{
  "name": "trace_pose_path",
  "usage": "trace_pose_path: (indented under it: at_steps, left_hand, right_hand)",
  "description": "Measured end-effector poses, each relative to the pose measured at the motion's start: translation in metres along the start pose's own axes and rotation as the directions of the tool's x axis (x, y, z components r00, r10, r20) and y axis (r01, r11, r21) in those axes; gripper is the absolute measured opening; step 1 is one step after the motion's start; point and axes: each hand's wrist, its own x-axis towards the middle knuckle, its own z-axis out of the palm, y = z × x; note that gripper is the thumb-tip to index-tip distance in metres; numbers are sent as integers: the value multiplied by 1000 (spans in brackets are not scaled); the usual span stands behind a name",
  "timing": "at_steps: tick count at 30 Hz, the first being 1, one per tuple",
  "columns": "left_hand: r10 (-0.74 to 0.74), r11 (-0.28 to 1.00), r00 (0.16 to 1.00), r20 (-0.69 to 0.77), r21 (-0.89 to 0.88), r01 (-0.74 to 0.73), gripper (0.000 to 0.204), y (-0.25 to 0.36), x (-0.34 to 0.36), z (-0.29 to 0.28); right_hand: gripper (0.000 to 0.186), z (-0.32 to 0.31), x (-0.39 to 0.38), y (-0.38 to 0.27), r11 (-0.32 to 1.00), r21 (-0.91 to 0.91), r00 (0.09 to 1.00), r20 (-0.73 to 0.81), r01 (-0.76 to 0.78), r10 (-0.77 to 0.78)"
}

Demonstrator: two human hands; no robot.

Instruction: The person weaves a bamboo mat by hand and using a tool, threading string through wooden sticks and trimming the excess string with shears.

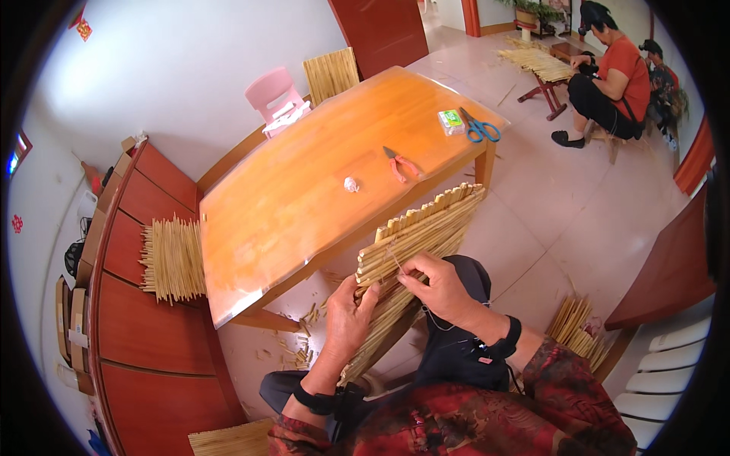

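Just beyond stalks (pixel 427 226): table (pixel 296 197), pliers (pixel 398 163).

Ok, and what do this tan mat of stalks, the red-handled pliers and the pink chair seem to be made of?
The tan mat of round stalks: probably dried plant stems with a slight sheen, judging by straw colour and pale ends. The red-handled pliers: dull dark head looks metal, evenly coloured handles likely coated in plastic. The pink chair: likely smooth plastic, given its rounded back.

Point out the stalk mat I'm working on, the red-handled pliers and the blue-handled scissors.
Stalk mat (pixel 417 242): head view, on stalks in its far part.
Red-handled pliers (pixel 395 157): head view, near the pivot.
Blue-handled scissors (pixel 475 125): head view, around the middle.
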Motion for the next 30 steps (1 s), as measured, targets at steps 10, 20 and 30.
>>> trace_pose_path:
  at_steps: [10, 20, 30]
  left_hand:
    - [-69, 998, 997, -36, -3, 69, 29, -1, 5, -4]
    - [53, 975, 992, -113, 220, -27, 30, -3, 18, 13]
    - [-42, 967, 998, -54, 250, 55, 25, 37, 30, 15]
  right_hand:
    - [8, -39, -32, -23, 952, -202, 973, 75, 231, -220]
    - [7, -30, -66, -41, 907, -273, 941, 203, 320, -271]
    - [8, -21, -24, -60, 683, -97, 684, 229, 724, -693]
